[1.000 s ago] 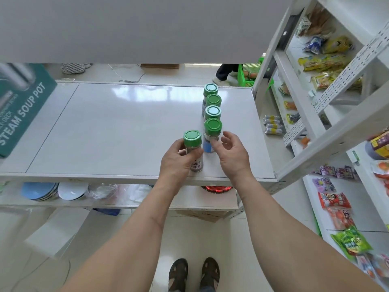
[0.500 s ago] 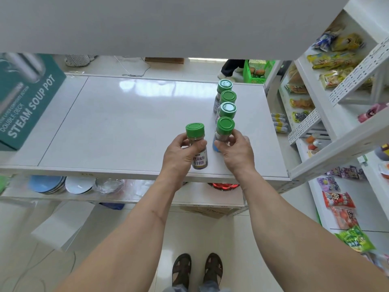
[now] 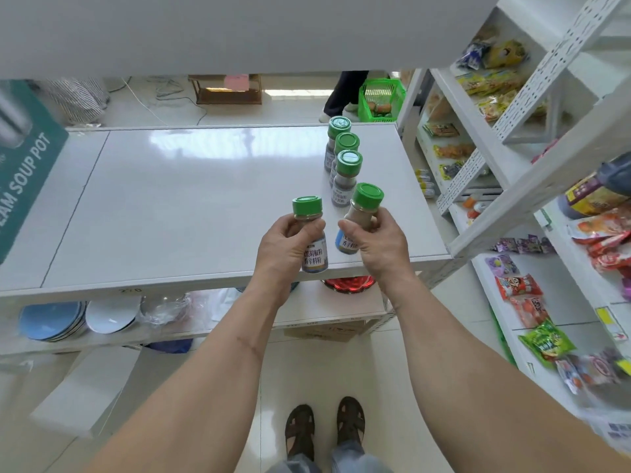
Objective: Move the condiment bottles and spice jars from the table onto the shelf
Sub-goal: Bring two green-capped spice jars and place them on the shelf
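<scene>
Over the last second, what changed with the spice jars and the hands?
Both hands lifted jars off the white shelf board: the left hand raised its green-capped spice jar; the right hand gripped the front jar of the row and tilted it. Three green-capped jars stayed in line.

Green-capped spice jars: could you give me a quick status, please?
Left hand grips one upright green-capped glass spice jar. Right hand grips another, tilted. Three more jars stand in a row on the white shelf. Nothing in the way.
</scene>
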